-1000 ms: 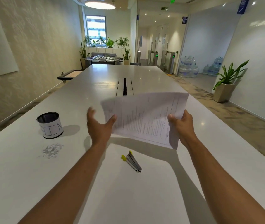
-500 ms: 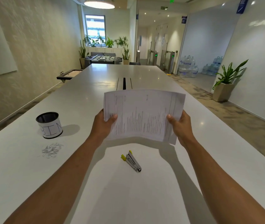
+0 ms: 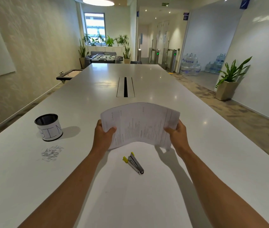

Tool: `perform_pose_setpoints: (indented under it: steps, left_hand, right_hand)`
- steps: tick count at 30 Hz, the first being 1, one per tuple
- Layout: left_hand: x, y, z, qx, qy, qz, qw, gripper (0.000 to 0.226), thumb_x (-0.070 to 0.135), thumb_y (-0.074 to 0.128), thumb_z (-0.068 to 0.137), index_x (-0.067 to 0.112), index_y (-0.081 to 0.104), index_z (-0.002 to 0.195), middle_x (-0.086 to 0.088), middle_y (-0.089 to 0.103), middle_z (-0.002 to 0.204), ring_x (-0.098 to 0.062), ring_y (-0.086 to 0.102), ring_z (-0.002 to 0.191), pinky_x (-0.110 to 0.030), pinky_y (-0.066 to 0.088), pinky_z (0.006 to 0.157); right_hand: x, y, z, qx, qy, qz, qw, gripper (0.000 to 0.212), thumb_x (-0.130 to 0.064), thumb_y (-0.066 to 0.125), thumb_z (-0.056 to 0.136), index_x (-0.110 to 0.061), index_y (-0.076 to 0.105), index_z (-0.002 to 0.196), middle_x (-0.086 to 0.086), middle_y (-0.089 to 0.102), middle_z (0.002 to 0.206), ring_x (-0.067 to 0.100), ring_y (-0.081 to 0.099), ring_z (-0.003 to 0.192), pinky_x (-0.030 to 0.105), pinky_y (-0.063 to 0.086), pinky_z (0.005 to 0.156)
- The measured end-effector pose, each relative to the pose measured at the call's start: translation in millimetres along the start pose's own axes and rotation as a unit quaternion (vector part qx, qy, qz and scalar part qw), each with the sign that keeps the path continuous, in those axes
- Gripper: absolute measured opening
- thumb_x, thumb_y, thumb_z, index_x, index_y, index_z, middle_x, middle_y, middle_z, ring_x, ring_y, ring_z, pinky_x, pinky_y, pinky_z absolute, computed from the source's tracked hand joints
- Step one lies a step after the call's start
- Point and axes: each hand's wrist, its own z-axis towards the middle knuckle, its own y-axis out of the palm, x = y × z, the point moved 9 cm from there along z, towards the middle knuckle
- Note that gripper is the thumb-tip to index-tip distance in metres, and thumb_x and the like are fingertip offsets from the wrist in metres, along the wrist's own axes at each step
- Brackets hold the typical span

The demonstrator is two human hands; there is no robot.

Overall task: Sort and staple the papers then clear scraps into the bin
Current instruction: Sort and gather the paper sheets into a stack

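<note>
A stack of printed papers (image 3: 140,125) is held above the white table (image 3: 212,145), bowed upward in the middle. My left hand (image 3: 103,137) grips its left edge and my right hand (image 3: 177,135) grips its right edge. Just below the papers a metal stapler (image 3: 134,163) with yellow tips lies on the table. At the left stands a small black bin (image 3: 49,127) with a white label reading BIN. A little pile of paper scraps (image 3: 51,153) lies in front of the bin.
A cable slot (image 3: 125,87) runs along the table's middle beyond the papers. Off the table there are a potted plant (image 3: 229,79) at the right, water bottles (image 3: 190,66) behind glass and a foosball table (image 3: 104,57) at the far end.
My left hand closed on the papers' left edge. Both hands lowered the stack and pushed its sides inward, so it now arches.
</note>
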Motion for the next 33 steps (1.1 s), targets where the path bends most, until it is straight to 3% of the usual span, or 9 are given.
perform_pose_setpoints:
  steps: [4, 7, 12, 16, 21, 24, 33]
  left_hand:
    - [20, 7, 2, -0.004, 0.051, 0.035, 0.998, 0.022, 0.010, 0.059, 0.091, 0.027, 0.051, 0.101, 0.002, 0.061, 0.102, -0.018, 0.060, 0.095, -0.025, 0.047, 0.072]
    - [32, 6, 2, 0.002, 0.080, 0.020, 0.997, 0.032, 0.011, 0.058, 0.090, 0.042, 0.051, 0.095, 0.010, 0.061, 0.101, -0.008, 0.060, 0.093, -0.016, 0.047, 0.068]
    - [-5, 6, -2, -0.010, 0.016, 0.000, 1.000, 0.025, 0.009, 0.058, 0.092, 0.024, 0.057, 0.112, 0.009, 0.064, 0.103, -0.011, 0.062, 0.095, -0.013, 0.047, 0.068]
    - [-17, 5, -5, -0.021, 0.010, 0.007, 1.000, 0.028, 0.012, 0.058, 0.094, 0.020, 0.057, 0.121, 0.009, 0.064, 0.107, -0.009, 0.062, 0.098, -0.013, 0.048, 0.072]
    - [-13, 5, -5, -0.024, 0.028, 0.051, 0.998, 0.033, 0.011, 0.056, 0.095, 0.014, 0.054, 0.128, 0.003, 0.063, 0.114, -0.014, 0.060, 0.102, -0.013, 0.046, 0.075]
    - [-5, 2, -4, -0.024, 0.049, 0.072, 0.996, 0.032, 0.011, 0.055, 0.095, 0.014, 0.054, 0.127, 0.001, 0.063, 0.115, -0.016, 0.060, 0.102, -0.013, 0.046, 0.073]
    - [32, 2, 9, -0.080, 0.064, 0.085, 0.991, 0.021, 0.016, 0.052, 0.097, 0.016, 0.058, 0.117, -0.001, 0.067, 0.102, -0.015, 0.066, 0.091, -0.018, 0.054, 0.062]
  right_hand:
    - [-10, 7, 5, -0.005, -0.004, 0.017, 1.000, 0.030, -0.005, 0.056, 0.092, -0.024, 0.059, 0.114, -0.013, 0.067, 0.102, 0.002, 0.068, 0.089, 0.016, 0.054, 0.062]
    - [-18, 2, 7, 0.018, -0.020, 0.035, 0.999, 0.029, -0.008, 0.056, 0.091, -0.029, 0.060, 0.110, -0.012, 0.069, 0.099, 0.007, 0.069, 0.090, 0.017, 0.056, 0.063]
    - [8, 0, -4, 0.018, 0.016, 0.010, 1.000, 0.035, 0.001, 0.055, 0.089, -0.026, 0.058, 0.110, -0.011, 0.066, 0.104, 0.007, 0.064, 0.096, 0.023, 0.053, 0.072]
    - [12, -1, -9, 0.028, 0.023, -0.002, 0.999, 0.035, 0.000, 0.055, 0.089, -0.032, 0.060, 0.103, -0.016, 0.066, 0.101, -0.001, 0.066, 0.089, 0.015, 0.053, 0.060]
    - [10, -5, -7, 0.037, 0.020, -0.024, 0.999, 0.035, -0.002, 0.056, 0.090, -0.035, 0.060, 0.101, -0.016, 0.066, 0.101, -0.001, 0.066, 0.089, 0.014, 0.051, 0.062]
    - [7, -11, -6, 0.042, 0.026, -0.023, 0.999, 0.038, -0.001, 0.057, 0.089, -0.038, 0.060, 0.099, -0.015, 0.067, 0.100, 0.000, 0.068, 0.087, 0.013, 0.053, 0.059]
    - [-11, -21, 6, 0.019, 0.058, -0.016, 0.998, 0.033, 0.001, 0.059, 0.082, -0.021, 0.065, 0.105, -0.007, 0.070, 0.093, 0.003, 0.070, 0.076, 0.013, 0.051, 0.050]
